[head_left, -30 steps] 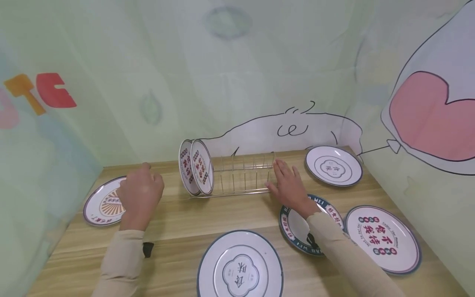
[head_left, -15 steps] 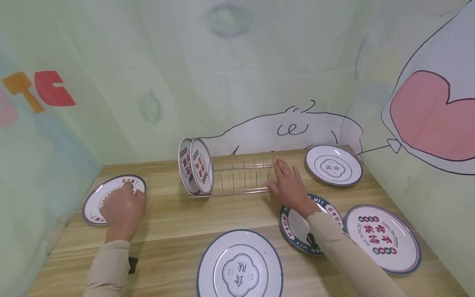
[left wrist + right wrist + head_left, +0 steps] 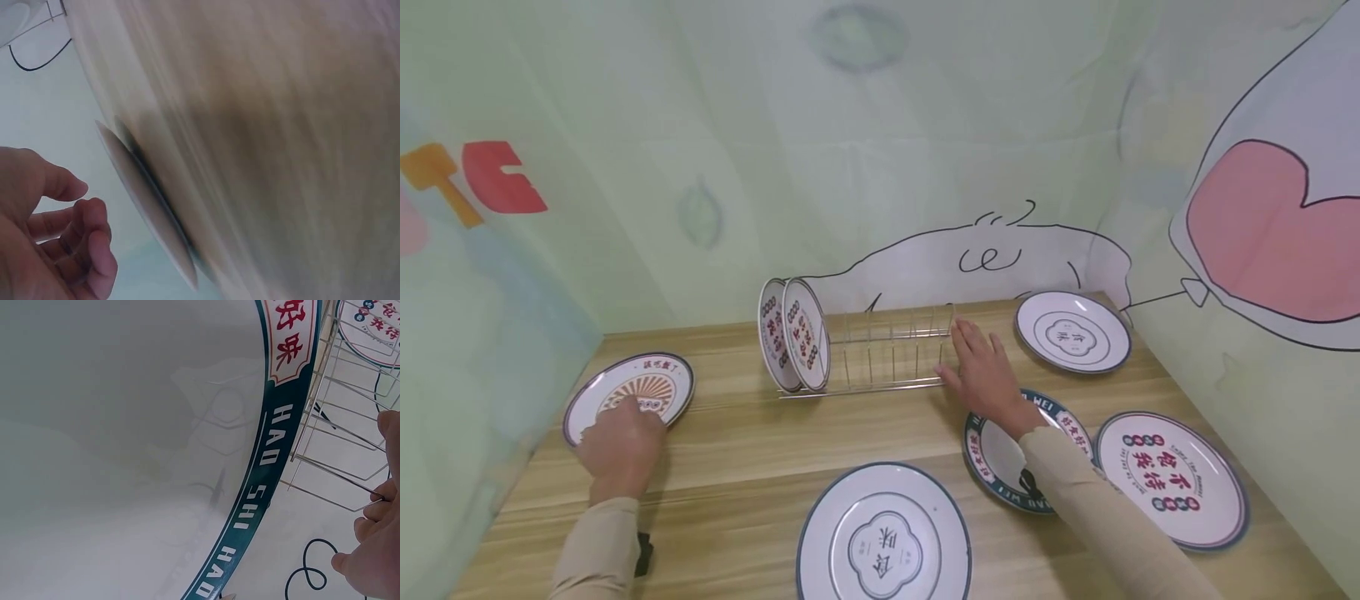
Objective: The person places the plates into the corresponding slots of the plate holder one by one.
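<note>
Nearest me on the wooden worktop [image 3: 737, 533] lies a white plate with a flower-shaped mark [image 3: 883, 546], face up. To its right, my sleeve [image 3: 1097, 500] crosses over a plate with a lettered teal border [image 3: 1000, 454]. Just beside that one, farther right, lies a plate with red characters [image 3: 1172, 479]; the sleeve hides whether they touch. My left grip [image 3: 623, 440] hangs above the near side of the sunburst plate [image 3: 658, 385], fingers loosely curled around nothing; the left wrist view shows a gap between us. That plate lies face up at the worktop's left. Farther back stands the wire rack [image 3: 880, 388]. My right grip [image 3: 983, 375] rests against its right end, fingers extended. Two plates with red print [image 3: 807, 335] stand close together, on edge, at the rack's left end. Right of the rack, a smaller white plate [image 3: 1073, 335] lies flat near the printed backdrop [image 3: 880, 167].
</note>
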Demonstrator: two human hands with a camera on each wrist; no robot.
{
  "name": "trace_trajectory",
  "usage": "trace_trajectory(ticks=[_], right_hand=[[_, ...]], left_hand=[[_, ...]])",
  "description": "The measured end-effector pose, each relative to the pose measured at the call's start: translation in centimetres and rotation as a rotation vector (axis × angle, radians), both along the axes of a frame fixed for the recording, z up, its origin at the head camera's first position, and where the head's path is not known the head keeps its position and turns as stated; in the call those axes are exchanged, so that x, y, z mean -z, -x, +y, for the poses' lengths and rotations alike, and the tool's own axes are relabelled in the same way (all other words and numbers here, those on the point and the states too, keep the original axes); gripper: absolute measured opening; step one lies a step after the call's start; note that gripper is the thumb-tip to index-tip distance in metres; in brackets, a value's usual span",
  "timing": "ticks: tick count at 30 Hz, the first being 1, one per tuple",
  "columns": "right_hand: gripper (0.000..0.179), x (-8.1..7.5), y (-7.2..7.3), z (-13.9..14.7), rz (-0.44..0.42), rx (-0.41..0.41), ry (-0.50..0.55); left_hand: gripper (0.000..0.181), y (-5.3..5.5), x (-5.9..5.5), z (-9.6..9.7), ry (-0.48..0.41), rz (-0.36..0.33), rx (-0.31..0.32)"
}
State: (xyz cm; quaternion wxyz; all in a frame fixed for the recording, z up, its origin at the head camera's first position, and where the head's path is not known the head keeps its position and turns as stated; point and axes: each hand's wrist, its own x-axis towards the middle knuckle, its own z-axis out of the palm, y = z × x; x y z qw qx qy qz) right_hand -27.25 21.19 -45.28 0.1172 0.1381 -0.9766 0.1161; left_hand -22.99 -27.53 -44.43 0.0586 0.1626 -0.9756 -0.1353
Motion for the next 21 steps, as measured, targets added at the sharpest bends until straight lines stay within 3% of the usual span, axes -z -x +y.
trace_trajectory(ticks=[13,21], right_hand=[[0.077,-0.2,-0.1,0.1,-0.009,0.004,-0.012],[0.076,-0.1,0.0,0.0,-0.010,0.006,-0.013]], left_hand=[[0.039,-0.1,1.2,-2.6,0.030,-0.057,0.008],[0.047,-0.2,1.0,-3.4,0.049,-0.124,-0.002]])
